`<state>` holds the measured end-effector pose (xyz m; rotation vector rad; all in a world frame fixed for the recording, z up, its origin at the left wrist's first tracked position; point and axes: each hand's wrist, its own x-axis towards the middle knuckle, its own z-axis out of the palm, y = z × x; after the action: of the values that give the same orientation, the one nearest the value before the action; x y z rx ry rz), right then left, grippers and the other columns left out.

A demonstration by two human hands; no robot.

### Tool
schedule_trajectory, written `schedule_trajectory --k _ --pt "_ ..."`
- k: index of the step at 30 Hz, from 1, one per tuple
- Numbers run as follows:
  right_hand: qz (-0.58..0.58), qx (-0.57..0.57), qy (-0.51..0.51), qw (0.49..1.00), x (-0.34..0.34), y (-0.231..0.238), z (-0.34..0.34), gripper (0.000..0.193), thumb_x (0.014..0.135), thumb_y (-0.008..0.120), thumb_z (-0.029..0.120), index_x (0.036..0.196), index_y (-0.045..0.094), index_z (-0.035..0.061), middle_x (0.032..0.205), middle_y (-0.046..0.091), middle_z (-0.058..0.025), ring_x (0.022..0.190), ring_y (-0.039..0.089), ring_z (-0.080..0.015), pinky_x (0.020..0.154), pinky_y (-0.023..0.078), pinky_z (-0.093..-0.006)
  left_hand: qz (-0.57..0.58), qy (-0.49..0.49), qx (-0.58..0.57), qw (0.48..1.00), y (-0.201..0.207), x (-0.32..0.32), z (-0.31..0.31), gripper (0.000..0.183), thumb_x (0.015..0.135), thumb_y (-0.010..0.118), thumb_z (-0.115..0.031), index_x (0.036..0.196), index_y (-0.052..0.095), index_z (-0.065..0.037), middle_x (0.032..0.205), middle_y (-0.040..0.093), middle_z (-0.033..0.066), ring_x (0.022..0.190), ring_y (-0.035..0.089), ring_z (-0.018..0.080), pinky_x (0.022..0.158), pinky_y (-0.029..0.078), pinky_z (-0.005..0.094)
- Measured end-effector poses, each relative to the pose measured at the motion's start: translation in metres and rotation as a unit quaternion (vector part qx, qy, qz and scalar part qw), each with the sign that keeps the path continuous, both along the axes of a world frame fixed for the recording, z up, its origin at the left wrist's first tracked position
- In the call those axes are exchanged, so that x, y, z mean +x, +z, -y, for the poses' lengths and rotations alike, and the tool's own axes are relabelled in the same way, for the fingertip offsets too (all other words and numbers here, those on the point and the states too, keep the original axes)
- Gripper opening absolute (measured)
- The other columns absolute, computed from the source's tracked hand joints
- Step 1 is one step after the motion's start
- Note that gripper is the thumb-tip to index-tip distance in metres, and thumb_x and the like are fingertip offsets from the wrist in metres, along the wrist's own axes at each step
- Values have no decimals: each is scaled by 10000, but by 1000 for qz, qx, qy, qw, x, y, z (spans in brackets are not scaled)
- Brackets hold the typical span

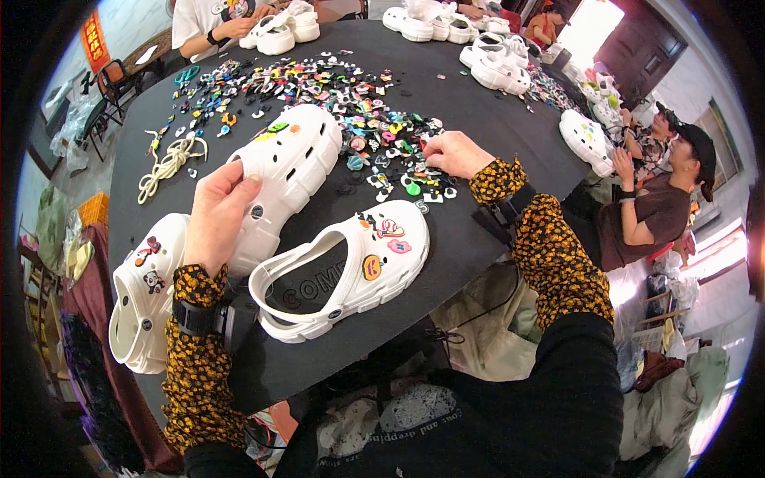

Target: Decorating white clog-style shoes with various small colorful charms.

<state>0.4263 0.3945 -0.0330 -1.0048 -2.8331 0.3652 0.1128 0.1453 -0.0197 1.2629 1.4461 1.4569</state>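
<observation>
Hands, two: left hand (213, 209) pinched on the opening edge of one white clog (299, 163), toe pointing away from me; right hand (458, 154) curled at the charm pile (370, 143), whether gripping anything I cannot tell. Table (470, 239), black, below. Second clog (401, 275), decorated, between my forearms. Third clog (147, 275), decorated, beside my left wrist. Cord (169, 166), cream, bundled, left.

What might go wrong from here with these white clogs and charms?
The white, hole-topped clog in the left hand might slip, gripped only near its opening. The right hand could scatter the small multicoloured charms, which lie loose and heaped. The white clog with a pink charm might fall off the black table's nearby edge.
</observation>
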Motion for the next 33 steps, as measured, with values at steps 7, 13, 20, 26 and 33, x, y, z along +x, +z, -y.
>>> schedule_trajectory --k 7,13,20,26,33 --pt "-3 3 -33 999 12 -3 -18 203 776 621 147 930 698 40 894 677 -166 879 653 -298 796 504 -382 21 12 21 999 1 5 0 262 900 557 -73 1127 612 46 968 658 31 825 563 64 746 454 224" --pt "-27 40 -63 997 31 1 -22 204 795 640 138 952 679 13 874 679 -157 848 654 -275 770 505 -356 30 6 6 1000 0 3 -1 276 899 558 -70 1147 605 41 1000 659 45 859 581 82 776 461 235" --pt "29 -41 -77 996 45 4 -14 324 740 711 234 969 676 7 914 670 -168 824 657 -291 759 505 -366 21 7 0 1000 0 2 -2 294 896 556 -69 1168 599 34 1031 664 62 888 601 100 802 469 245" --pt "5 -219 -137 966 35 7 4 513 748 701 201 1185 547 -21 768 634 -101 580 600 -137 499 477 -279 32 20 15 999 2 8 -1 243 901 564 -70 1110 625 40 939 654 13 797 550 49 725 447 213" --pt "-248 -338 -108 902 -10 3 12 632 774 656 105 1320 410 -98 914 653 -136 728 656 -163 590 553 -258 28 4 14 1000 2 5 -1 259 906 564 -79 1132 619 37 965 659 21 820 560 54 746 452 219"
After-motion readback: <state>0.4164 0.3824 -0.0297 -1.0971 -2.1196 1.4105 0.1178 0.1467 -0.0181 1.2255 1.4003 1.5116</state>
